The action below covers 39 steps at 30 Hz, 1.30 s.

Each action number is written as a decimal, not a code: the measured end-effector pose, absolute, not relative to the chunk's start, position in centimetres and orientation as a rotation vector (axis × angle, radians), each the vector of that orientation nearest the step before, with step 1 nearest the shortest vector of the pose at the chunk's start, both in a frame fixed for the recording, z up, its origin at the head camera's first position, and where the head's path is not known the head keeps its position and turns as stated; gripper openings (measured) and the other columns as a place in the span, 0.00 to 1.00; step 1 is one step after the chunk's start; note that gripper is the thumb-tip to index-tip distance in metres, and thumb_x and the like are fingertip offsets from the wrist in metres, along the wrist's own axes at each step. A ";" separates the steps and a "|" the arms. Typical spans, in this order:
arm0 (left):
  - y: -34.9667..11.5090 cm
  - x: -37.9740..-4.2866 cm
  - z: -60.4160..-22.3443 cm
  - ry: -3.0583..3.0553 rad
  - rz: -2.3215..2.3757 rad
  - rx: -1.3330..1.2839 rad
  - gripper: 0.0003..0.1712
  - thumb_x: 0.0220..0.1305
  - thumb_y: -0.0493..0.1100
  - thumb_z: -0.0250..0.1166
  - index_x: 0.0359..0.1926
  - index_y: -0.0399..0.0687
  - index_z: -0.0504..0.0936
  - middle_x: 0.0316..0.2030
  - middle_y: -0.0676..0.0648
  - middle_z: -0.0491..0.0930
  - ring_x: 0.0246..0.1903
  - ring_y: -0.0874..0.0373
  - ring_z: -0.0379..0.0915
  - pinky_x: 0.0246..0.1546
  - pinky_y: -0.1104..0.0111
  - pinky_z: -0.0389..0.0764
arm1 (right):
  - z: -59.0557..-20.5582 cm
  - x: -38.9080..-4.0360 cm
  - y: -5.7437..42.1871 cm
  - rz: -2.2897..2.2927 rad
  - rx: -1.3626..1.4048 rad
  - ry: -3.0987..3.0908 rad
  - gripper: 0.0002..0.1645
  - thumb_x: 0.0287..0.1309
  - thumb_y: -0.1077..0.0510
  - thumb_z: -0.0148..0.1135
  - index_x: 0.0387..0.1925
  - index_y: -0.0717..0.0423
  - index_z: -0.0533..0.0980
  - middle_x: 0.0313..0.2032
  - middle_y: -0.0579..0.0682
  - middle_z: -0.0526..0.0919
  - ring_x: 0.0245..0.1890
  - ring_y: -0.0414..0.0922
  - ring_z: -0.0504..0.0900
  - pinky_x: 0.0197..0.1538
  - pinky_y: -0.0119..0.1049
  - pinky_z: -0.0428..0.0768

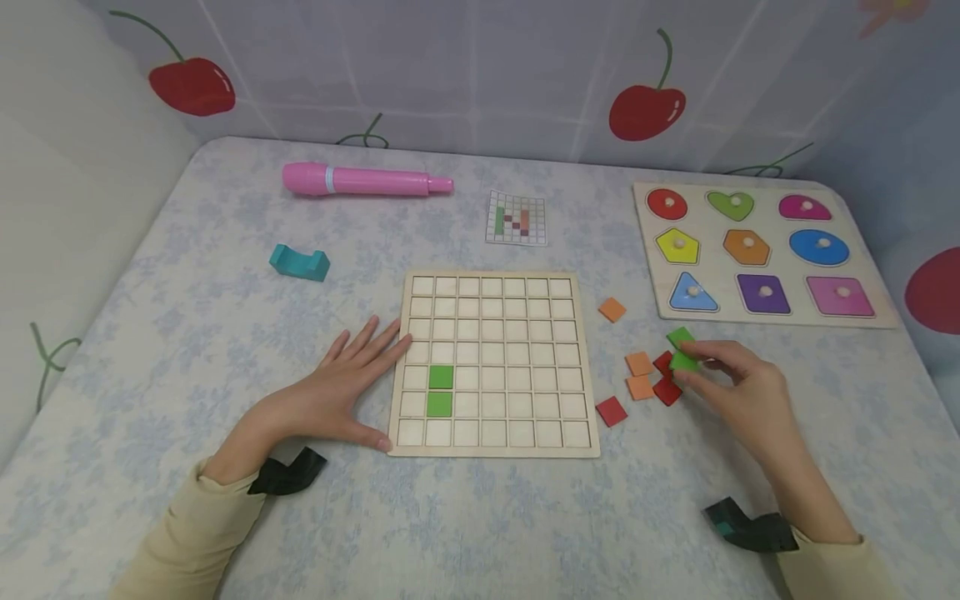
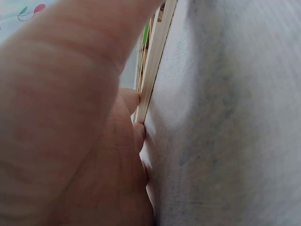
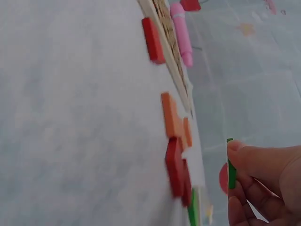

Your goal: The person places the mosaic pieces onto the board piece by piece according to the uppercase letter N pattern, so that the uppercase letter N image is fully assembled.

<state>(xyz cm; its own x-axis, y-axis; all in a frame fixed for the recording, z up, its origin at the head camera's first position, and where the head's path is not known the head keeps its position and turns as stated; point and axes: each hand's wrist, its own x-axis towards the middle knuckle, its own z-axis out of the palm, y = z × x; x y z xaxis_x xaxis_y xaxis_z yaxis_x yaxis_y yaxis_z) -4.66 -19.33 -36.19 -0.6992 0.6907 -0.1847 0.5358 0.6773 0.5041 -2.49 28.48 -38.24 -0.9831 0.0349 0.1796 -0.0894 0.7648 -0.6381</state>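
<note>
A wooden grid board (image 1: 495, 451) lies on the table with two green tiles (image 1: 440, 377) in its second column, one above the other. My left hand (image 1: 330, 400) is spread flat along the board's left side, its fingertips and thumb touching the frame. To the right of the board, my right hand (image 1: 750, 396) pinches a green square tile (image 3: 232, 176) between thumb and fingers, held above the table in the right wrist view. Close to those fingers lie another green tile (image 1: 679, 336), red tiles (image 1: 667, 391) and orange tiles (image 1: 640, 387).
A small printed pattern card (image 1: 517, 218) lies behind the board. A knobbed shape puzzle (image 1: 765, 250) occupies the back right. At the back left are a pink microphone-like stick (image 1: 375, 181) and a teal block (image 1: 299, 263). One red tile (image 1: 611, 411) sits beside the board's right edge.
</note>
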 end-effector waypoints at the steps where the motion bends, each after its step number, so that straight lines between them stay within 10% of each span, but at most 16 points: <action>1: -19.3 -4.7 -36.2 2.529 0.601 0.967 0.67 0.36 0.72 0.63 0.69 0.50 0.38 0.69 0.47 0.30 0.65 0.47 0.18 0.59 0.46 0.30 | -38.4 -3.0 28.2 1.025 0.080 -2.769 0.24 0.43 0.54 0.69 0.47 0.41 0.77 0.41 0.42 0.78 0.40 0.30 0.70 0.42 0.14 0.65; 10: -19.5 -4.7 -36.6 2.520 0.623 0.992 0.67 0.37 0.72 0.63 0.69 0.51 0.37 0.69 0.46 0.30 0.65 0.46 0.19 0.58 0.46 0.30 | -33.0 -6.4 16.9 1.346 0.384 -2.759 0.20 0.45 0.59 0.68 0.44 0.54 0.78 0.41 0.46 0.79 0.41 0.41 0.74 0.46 0.44 0.72; 21: -19.3 -4.7 -36.6 2.511 0.592 0.966 0.67 0.37 0.73 0.62 0.69 0.52 0.36 0.68 0.49 0.28 0.65 0.50 0.16 0.59 0.47 0.30 | -34.7 -8.0 6.6 1.567 0.689 -2.796 0.17 0.47 0.58 0.66 0.43 0.49 0.79 0.39 0.39 0.79 0.39 0.37 0.74 0.44 0.35 0.73; 39: -19.6 -4.7 -36.6 2.534 0.613 0.989 0.67 0.36 0.73 0.62 0.69 0.51 0.38 0.69 0.46 0.31 0.65 0.47 0.19 0.58 0.45 0.32 | -36.8 -8.1 3.8 1.405 0.773 -2.861 0.17 0.43 0.59 0.69 0.39 0.50 0.80 0.38 0.40 0.79 0.41 0.33 0.76 0.45 0.27 0.72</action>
<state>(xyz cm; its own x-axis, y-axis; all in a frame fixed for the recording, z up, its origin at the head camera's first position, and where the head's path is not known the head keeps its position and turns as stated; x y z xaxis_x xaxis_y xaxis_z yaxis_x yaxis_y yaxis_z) -4.71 -19.61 -36.58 -0.6944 0.7008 -0.1636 0.5484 0.6625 0.5103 -8.14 3.83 -36.81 -0.8800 -0.4682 0.0806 -0.3501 0.5244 -0.7762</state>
